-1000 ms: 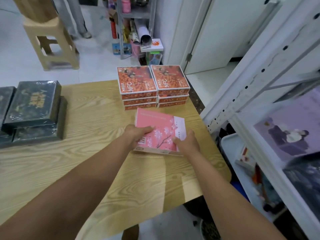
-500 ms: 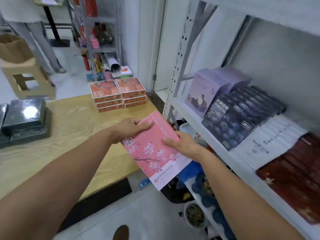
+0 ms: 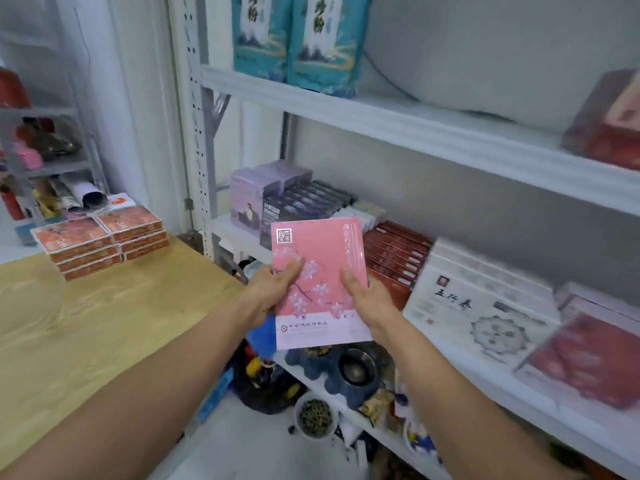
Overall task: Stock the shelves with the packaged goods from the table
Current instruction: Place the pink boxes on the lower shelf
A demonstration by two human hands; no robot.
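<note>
A flat pink box with blossom print (image 3: 320, 268) is held upright in the air in front of the middle shelf (image 3: 478, 372). My left hand (image 3: 273, 289) grips its left edge, thumb on the front. My right hand (image 3: 369, 299) grips its right edge the same way. Behind it on the shelf stand purple boxes (image 3: 247, 199), dark blue boxes (image 3: 301, 202) and red boxes (image 3: 394, 254). Two stacks of orange boxes (image 3: 104, 237) remain on the wooden table (image 3: 86, 327) to the left.
A white box with black characters (image 3: 478, 306) and a red-topped box (image 3: 585, 362) lie on the shelf's right part. Teal bags (image 3: 294, 36) stand on the upper shelf (image 3: 415, 126). Clutter and a bowl (image 3: 315, 415) sit on the floor-level shelf below.
Both hands lifted the pink box off the table, swung it right and turned it upright facing the shelf. My view rose from the table to the shelving.
</note>
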